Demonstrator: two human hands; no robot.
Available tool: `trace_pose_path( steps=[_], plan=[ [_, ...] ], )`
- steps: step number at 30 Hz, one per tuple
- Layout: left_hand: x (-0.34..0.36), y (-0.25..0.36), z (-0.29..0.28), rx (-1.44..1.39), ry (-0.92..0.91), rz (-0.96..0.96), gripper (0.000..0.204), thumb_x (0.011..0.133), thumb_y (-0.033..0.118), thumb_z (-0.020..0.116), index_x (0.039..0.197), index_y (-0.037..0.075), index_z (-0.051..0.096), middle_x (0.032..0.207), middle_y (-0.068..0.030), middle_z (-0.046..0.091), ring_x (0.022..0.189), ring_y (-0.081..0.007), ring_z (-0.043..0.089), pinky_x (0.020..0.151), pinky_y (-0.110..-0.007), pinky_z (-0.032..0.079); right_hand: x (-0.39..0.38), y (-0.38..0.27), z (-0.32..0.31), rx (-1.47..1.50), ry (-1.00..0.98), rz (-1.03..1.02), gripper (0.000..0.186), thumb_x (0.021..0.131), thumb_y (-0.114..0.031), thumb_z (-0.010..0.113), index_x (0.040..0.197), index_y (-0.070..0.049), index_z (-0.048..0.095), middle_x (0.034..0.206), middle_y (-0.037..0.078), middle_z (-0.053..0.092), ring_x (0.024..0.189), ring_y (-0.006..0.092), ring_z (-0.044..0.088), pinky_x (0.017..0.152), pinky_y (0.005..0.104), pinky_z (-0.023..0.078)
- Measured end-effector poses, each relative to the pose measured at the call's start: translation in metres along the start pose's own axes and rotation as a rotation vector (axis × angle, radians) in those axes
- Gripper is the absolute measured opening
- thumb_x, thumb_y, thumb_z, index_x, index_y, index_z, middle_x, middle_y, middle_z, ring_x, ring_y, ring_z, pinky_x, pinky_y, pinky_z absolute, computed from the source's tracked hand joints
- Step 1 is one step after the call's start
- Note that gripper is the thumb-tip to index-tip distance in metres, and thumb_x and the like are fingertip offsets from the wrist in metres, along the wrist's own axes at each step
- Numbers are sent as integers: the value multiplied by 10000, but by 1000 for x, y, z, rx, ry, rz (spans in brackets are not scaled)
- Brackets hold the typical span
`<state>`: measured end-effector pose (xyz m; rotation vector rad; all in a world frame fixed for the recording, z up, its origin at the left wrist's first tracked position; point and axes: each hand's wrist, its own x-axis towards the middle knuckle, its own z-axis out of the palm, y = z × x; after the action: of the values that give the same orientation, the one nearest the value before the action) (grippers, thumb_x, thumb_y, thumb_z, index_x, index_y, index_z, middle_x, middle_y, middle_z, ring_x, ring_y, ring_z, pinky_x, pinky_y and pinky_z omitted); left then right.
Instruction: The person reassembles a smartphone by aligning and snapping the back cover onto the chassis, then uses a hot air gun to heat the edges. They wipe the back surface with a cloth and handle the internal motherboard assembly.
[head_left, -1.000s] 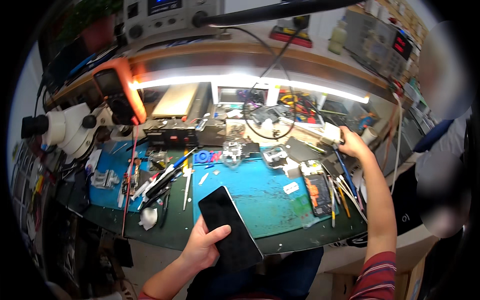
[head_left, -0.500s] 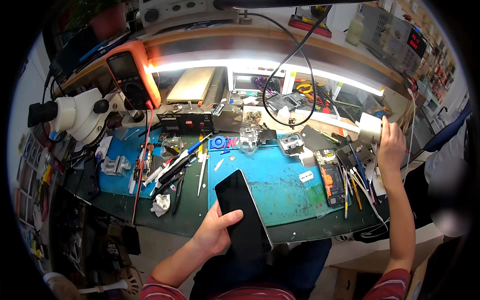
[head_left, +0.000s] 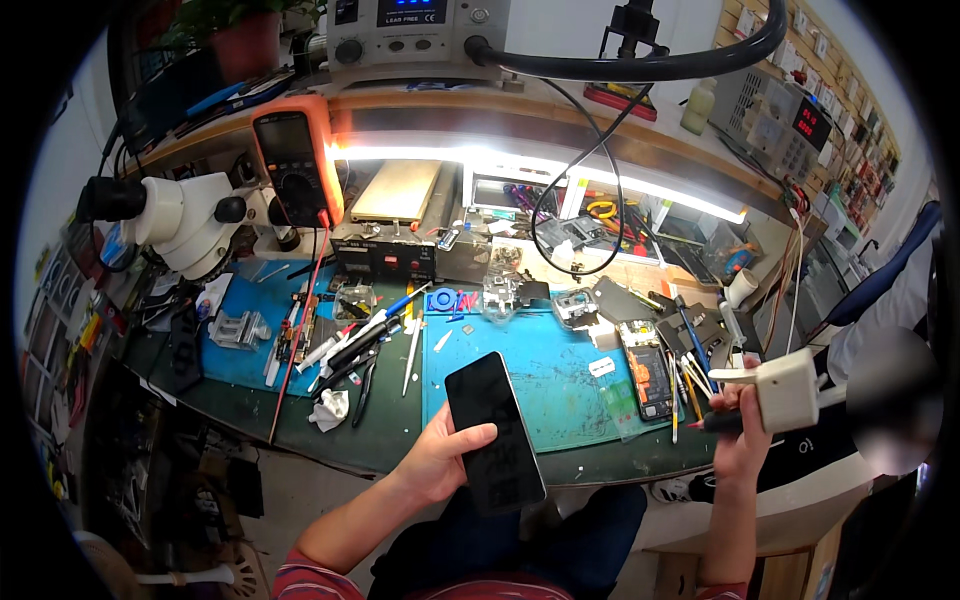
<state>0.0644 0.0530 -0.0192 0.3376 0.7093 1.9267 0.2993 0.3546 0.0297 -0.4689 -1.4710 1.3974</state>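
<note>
In my left hand (head_left: 430, 462) is a black-faced smartphone (head_left: 505, 465), tilted over the front edge of the bench. The thumb lies across its dark glass and the fingers are behind it. My right hand (head_left: 738, 455) is closed at the bench's right front edge, around an off-white block-shaped thing (head_left: 790, 392) with a narrow bar sticking out to the left. I cannot make out its kind. A dark stick-like piece with a reddish tip (head_left: 718, 424) also shows at these fingers. Beyond the phone lies a blue work mat (head_left: 550, 400).
An opened phone (head_left: 650, 375) lies on the mat's right side, beside several pens and tools. Left of the mat are pliers (head_left: 367, 385) and crumpled tissue (head_left: 330, 410). A microscope (head_left: 180, 225) and an orange multimeter (head_left: 297, 165) stand at the left. A black cable (head_left: 620, 68) hangs overhead.
My right hand has come down and toward me from the right side of the bench with the off-white block. The phone stays in my left hand, and the head view has shifted slightly.
</note>
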Motion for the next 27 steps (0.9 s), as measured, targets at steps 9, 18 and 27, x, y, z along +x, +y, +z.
trace_pose_path(
  steps=[9,18,27],
  plan=[
    [13,-3,17,266,47,12,742,864,6,723,1475,53,306,1392,-103,504,1277,-202,515,1080,-396,440,8,-11,127,563,-405,-277,584,962,-242,631,1462,-86,371,1206,81,528,1266,254,492,1201,556,270],
    [30,-10,33,220,139,-7,556,950,44,628,1445,33,375,1379,-107,529,1243,-183,535,1071,-379,437,22,-12,166,491,-200,-358,424,806,-289,705,1152,-139,512,1081,42,529,1162,256,535,1233,554,170],
    [38,-41,32,103,54,-48,522,936,26,642,1414,72,438,1328,-52,562,1188,-134,547,1017,-344,448,15,7,161,594,-227,-277,339,902,-310,650,1160,-148,501,931,-6,493,862,155,511,944,408,476]
  ],
)
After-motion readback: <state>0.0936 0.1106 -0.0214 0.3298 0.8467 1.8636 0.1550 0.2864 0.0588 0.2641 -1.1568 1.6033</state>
